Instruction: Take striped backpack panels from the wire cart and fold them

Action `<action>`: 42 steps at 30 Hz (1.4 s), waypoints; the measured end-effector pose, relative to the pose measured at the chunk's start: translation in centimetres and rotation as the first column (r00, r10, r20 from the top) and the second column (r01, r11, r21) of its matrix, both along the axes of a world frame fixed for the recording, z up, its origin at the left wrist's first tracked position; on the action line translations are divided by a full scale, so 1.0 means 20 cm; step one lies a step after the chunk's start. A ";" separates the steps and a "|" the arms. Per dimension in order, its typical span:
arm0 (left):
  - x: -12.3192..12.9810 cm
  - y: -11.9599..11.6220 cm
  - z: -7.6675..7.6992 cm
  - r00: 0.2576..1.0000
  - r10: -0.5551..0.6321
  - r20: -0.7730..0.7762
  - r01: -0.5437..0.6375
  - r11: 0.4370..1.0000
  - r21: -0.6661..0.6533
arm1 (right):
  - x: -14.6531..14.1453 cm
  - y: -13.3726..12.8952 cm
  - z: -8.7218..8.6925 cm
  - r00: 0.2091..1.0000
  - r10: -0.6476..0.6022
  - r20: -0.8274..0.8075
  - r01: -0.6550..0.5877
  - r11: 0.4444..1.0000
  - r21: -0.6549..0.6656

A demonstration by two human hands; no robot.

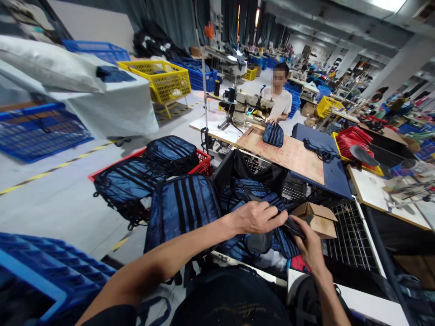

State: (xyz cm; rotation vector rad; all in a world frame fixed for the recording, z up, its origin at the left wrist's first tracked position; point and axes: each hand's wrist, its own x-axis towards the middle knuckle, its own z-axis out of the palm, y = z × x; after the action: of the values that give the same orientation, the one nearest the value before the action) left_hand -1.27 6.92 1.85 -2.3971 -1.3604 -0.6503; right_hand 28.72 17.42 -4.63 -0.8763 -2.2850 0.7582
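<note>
Nearest, the wearer's dark shirt. Ahead of it, a black piece lies between the hands, long axis slanting down toward the right hand, whose fingers and thumb grip its lower end. Left hand: fingers curled, pinching the upper end. Blue bags lie beneath; an open carton stands just beside the right hand. No obstruction seen between the hands.

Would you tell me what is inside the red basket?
Blue bags with black bands fill the red basket, spilling over its rim. Whatever lies beneath them is covered and cannot be seen.
</note>
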 end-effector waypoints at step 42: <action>-1.47 -0.67 0.14 0.354 0.884 0.304 -0.929 0.369 0.009 | -1.78 0.03 -0.04 0.977 0.075 -0.200 -0.157 0.887 -0.435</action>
State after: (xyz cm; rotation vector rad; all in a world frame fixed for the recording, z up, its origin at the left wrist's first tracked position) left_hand -30.57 -6.50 4.70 -1.0211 -2.2945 -0.6666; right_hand -6.96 18.03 -5.41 -0.8300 -2.0467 1.4022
